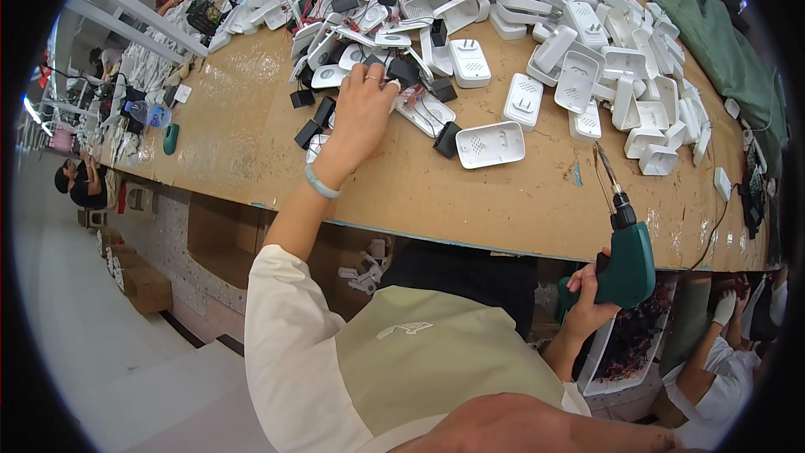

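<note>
My left hand [363,113] reaches into a heap of wired parts on the table. Its fingers are bent down among the parts, and what they grip is hidden. Right by the fingertips sits a black block [403,73], with white plastic housings and thin red and black wires around it. In my right hand [589,294], by the table's front edge, is a dark green soldering gun [631,264], pistol-shaped, its metal tip pointing away from me. Just left of that tip lie an open white housing [490,146] and a white plug cover with pins [524,101].
A large pile of white housings [579,80] covers the far middle and right of the cardboard-topped table [243,126]. A green cloth [721,59] hangs at the right. Below the edge stands a bin of wired parts [625,344]. A co-worker [713,386] sits at the lower right.
</note>
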Tool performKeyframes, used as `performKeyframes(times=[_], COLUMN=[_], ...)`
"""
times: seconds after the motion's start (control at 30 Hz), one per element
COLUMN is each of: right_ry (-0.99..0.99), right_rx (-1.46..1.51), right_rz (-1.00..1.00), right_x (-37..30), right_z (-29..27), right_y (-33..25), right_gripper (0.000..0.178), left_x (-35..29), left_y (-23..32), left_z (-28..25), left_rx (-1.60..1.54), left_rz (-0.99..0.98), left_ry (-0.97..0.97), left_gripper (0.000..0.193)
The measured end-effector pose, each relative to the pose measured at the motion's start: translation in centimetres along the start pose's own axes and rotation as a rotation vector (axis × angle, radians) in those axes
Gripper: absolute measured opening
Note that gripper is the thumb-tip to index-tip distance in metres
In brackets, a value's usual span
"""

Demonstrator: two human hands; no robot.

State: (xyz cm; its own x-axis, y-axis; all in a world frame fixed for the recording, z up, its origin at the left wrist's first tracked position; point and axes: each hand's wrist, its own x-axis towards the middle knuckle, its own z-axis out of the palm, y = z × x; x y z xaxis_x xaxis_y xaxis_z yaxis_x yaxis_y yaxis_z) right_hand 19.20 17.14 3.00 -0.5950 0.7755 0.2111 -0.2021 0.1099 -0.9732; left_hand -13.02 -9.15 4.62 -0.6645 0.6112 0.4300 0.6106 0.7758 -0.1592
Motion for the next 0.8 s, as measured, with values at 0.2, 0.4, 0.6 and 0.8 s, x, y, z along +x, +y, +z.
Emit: performKeyframes(times=[0.2, 0.4, 0.6, 0.8], right_ry=[-0.081, -0.041, -0.088, -0.089], right_rx=[0.055, 0.005, -0.016, 0.017], right_rz=[-0.029, 0.007, 0.050, 0.048], right_x=[-0.3, -0.4, -0.2, -0.6], right_z=[0.1, -0.5, 0.2, 0.1], right_y=[-0.2, -0.2, 0.1, 0.6], right_gripper=[0.037, 0.037, 0.037, 0.042], left_x=[-0.1, -2.8, -7.4, -9.9], left_y=[-0.2, 2.2, 2.7, 3.9], left_z=[-1.3, -6.3, -4.2, -2.8], left_rx=[-0.256, -0.722, -1.006, -1.201], left_rz=[0.095, -0.290, -0.633, -0.710], left_ry=[0.037, 0.037, 0.100, 0.272], left_gripper=[0.014, 0.009, 0.012, 0.060])
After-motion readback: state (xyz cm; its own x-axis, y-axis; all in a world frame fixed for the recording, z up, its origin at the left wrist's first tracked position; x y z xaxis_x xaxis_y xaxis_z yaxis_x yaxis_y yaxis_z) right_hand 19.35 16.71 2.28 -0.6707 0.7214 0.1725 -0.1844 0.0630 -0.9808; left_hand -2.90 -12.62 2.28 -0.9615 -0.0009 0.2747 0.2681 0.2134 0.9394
